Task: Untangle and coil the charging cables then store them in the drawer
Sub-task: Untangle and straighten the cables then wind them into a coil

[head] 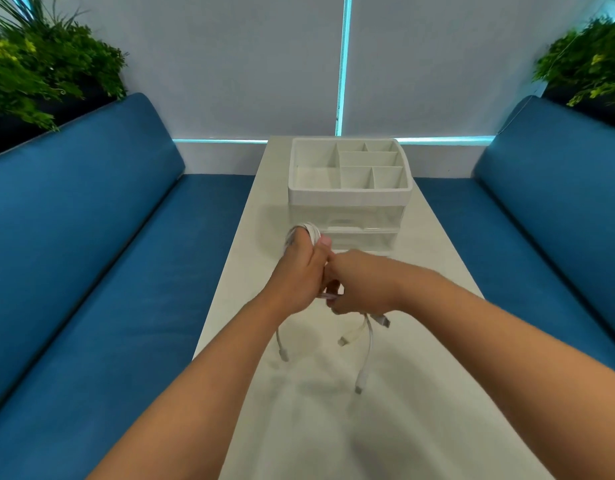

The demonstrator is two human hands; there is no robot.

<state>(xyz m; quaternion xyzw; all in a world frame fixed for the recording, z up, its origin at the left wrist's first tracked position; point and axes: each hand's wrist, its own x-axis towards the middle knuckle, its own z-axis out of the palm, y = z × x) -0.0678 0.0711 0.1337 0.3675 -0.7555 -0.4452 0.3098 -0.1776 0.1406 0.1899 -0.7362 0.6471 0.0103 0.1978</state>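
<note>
While blue sofas (91, 237) sit on both sides, the white organizer (347, 188) stands on the table (437, 271) behind the hands. Left hand (299, 275) grips the looped cables (308, 232), right hand (361, 285) pinches them; loose ends hang down toward the table.

White charging cables (308, 233): bundle coiled in loops, held above white table, just in front of organizer. Loops stick out at top of grip; several loose ends hang down below, each with small plug; one end (359, 382) hangs lowest, near table surface. Bundle partly hidden, exact cable count unclear.

Drawer organizer (347, 197): white top tray with several open compartments, all without content; below it clear drawers (361, 233), stacked, both closed. Stands upright at far part of table.
</note>
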